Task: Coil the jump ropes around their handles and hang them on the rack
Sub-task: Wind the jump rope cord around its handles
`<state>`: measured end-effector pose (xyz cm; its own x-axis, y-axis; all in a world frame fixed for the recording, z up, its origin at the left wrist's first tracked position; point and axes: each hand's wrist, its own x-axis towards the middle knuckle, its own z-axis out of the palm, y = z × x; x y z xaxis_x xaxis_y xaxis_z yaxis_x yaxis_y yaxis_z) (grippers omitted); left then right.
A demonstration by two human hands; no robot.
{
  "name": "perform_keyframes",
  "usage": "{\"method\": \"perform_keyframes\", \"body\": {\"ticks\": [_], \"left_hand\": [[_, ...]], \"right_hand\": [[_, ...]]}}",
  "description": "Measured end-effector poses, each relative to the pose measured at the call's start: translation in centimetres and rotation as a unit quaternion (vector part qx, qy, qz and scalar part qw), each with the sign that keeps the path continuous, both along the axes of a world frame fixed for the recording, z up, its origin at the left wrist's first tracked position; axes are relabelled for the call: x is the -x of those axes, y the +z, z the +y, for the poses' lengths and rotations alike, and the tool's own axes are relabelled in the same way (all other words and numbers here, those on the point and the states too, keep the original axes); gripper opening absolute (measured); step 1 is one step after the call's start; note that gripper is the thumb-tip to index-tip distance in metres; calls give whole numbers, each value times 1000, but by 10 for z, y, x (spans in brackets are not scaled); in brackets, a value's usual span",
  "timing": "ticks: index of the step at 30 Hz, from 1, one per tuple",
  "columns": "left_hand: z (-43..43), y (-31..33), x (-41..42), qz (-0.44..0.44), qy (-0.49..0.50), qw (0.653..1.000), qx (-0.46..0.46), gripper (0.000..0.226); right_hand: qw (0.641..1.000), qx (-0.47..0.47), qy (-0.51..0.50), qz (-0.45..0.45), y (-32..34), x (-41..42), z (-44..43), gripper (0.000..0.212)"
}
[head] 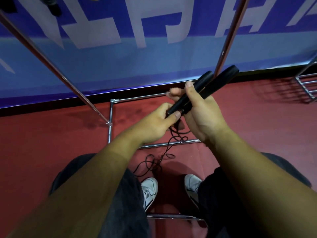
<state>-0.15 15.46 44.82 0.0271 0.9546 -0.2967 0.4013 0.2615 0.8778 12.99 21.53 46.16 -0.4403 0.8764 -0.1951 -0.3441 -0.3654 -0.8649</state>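
The right hand [200,114] grips both handles [205,85], tips toward 1 o'clock. The left hand [159,122] pinches their lower end. The cord [154,162], likely light and limp, trails toward 6 o'clock; hold the rigid handles.

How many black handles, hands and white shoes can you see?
Black handles: 2
Hands, left hand and right hand: 2
White shoes: 2
Total: 6

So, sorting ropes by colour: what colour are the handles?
Black handles, clearest in the head view.
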Motion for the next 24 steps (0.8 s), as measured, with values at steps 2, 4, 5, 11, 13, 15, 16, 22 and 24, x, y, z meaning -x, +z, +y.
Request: {"method": "perform_keyframes", "body": {"ticks": [2, 4, 5, 11, 13, 15, 16, 22, 24], "left_hand": [[0, 2, 3, 63, -34, 997, 6, 12], [-2, 2, 6, 133, -73, 988, 22, 17], [-2, 1, 8, 146, -87, 985, 22, 20], [-5, -3, 23, 203, -129, 970, 25, 22], [-6, -6, 25, 237, -141, 961, 38, 17], [-8, -10, 27, 264, -154, 950, 61, 15], [-10, -11, 28, 257, -156, 951, 69, 17], [-3, 19, 34, -35, 134, 987, -85, 35], [-5, 30, 32, -61, 143, 975, -157, 34]], "right_hand": [[998, -52, -9, -29, -1, -1, 2, 32], [995, -82, -20, -56, -2, -1, 2, 37], [993, -91, -23, -69, -2, 0, 1, 38], [988, -96, -42, -114, -3, 1, 3, 35], [987, -102, -20, -126, -6, 0, 5, 31], [987, -81, 31, -138, -10, 1, 3, 27], [985, -69, 56, -147, -12, 1, 1, 30], [968, -46, 173, -178, -16, 1, -9, 34], [947, -76, 237, -205, -18, 1, -13, 32]]}}
